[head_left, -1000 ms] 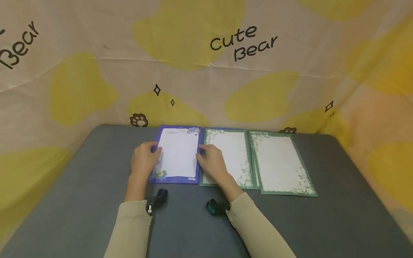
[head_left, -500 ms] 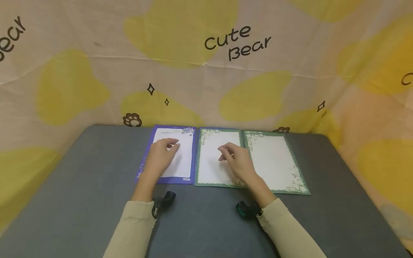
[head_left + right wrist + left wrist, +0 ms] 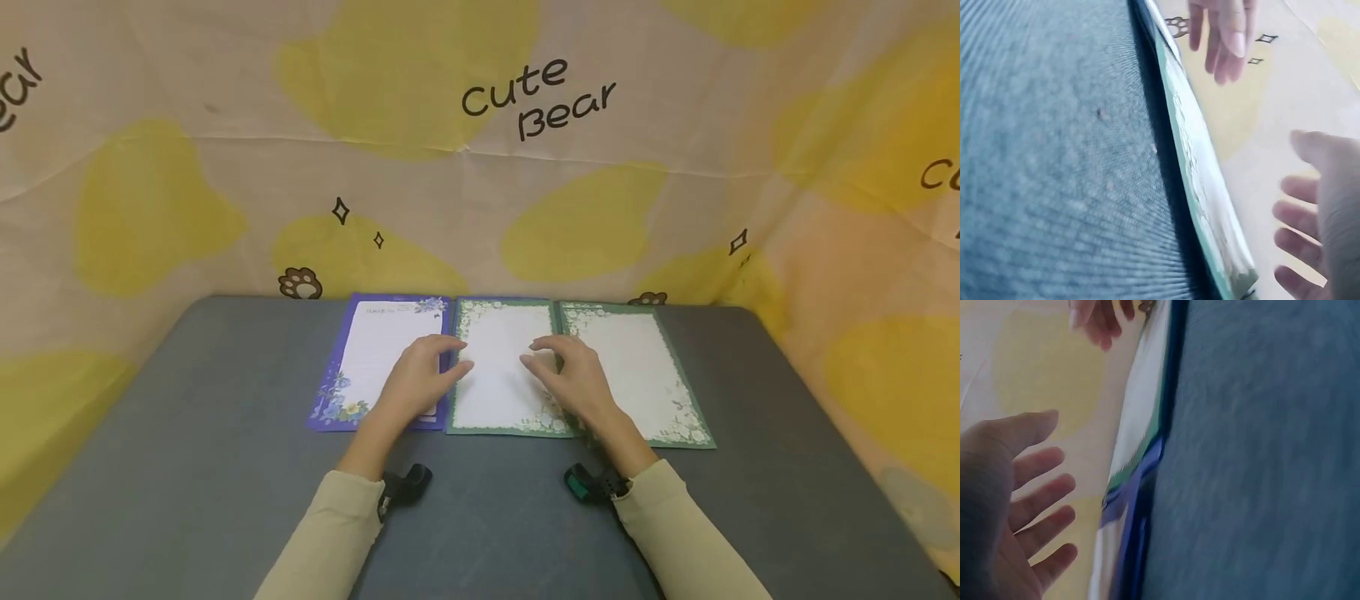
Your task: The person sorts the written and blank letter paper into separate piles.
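Three sheets of floral-bordered stationery paper lie side by side on the table. The left one (image 3: 378, 342) has a purple border; the middle one (image 3: 495, 392) and the right one (image 3: 637, 358) have green borders. Above the seam between purple and middle paper hovers my left hand (image 3: 416, 379), fingers spread, thumb apart. My right hand (image 3: 581, 383) faces it over the middle and right papers, also holding nothing. The left wrist view shows the left hand (image 3: 1022, 506) off the papers' surface; in the right wrist view the right fingers (image 3: 1297, 219) hang loosely apart, clear of the green-edged paper (image 3: 1200, 169).
The grey table (image 3: 495, 533) extends in front of and beside the papers. A pale cloth (image 3: 420, 183) with yellow patches and "Cute Bear" lettering hangs right behind the table's far edge. Purple edging shows behind the top of the middle paper.
My hands let go of the purple paper's sides and lifted. Both have shifted right, the right hand farther, and now face each other over the middle paper. The right green paper sits closer to the middle one.
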A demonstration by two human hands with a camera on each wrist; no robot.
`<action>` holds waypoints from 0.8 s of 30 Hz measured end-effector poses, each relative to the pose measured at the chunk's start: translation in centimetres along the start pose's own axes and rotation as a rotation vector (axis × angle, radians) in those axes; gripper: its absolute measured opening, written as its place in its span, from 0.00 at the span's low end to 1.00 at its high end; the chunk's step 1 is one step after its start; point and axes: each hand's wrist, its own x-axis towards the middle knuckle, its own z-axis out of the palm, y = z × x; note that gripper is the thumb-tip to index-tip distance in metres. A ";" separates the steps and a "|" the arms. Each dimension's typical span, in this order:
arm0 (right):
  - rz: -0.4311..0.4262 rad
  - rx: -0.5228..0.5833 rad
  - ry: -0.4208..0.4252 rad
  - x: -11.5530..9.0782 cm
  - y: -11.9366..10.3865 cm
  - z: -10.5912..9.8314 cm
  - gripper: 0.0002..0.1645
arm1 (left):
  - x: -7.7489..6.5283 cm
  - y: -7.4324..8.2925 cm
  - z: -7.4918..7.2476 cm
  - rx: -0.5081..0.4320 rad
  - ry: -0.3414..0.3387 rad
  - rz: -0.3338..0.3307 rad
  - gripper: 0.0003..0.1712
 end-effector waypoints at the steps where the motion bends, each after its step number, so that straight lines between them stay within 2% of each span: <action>1: 0.002 -0.010 -0.005 0.0 0.3 0.0 0.23 | 0.1 -0.1 0.4 0.004 0.003 0.014 0.24; 9: -0.007 -0.118 -0.080 0.0 1.7 0.3 0.41 | 0.3 -1.4 2.2 0.118 -0.004 0.121 0.39; 14: 0.005 -0.121 -0.145 0.1 2.1 0.5 0.49 | 0.4 -2.0 2.5 0.112 -0.081 0.110 0.46; 17: 0.002 -0.156 -0.197 0.0 2.2 0.5 0.52 | 0.5 -2.1 2.6 0.162 -0.128 0.105 0.47; 21: -0.023 -0.228 -0.258 -0.2 2.3 0.7 0.56 | 0.4 -2.1 2.6 0.209 -0.146 0.106 0.46; 24: -0.025 -0.266 -0.292 -0.2 2.2 0.9 0.56 | 0.3 -2.0 2.5 0.191 -0.132 0.099 0.44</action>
